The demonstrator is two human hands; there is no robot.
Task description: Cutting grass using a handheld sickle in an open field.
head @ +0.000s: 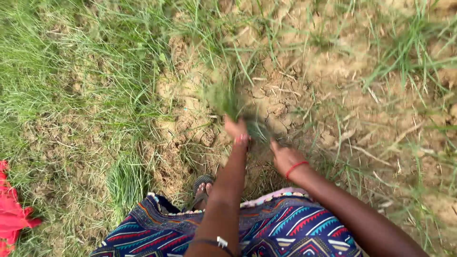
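- While we crouch over cracked soil (304, 71), our patterned skirt (285, 233) and sandalled foot (202, 188) sit nearest.
- Our right hand (285, 159) rests low beside the tuft's base; whether it's clenched, we cannot tell.
- Our left hand (236, 128) is clenched round the grass tuft (226, 97).
- Blades could snap, leaving roots in hard ground.

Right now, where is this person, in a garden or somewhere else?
Probably an open field or farm plot, outdoors. The ground is dry cracked soil with patches of wild grass, and the left hand grips a grass tuft.
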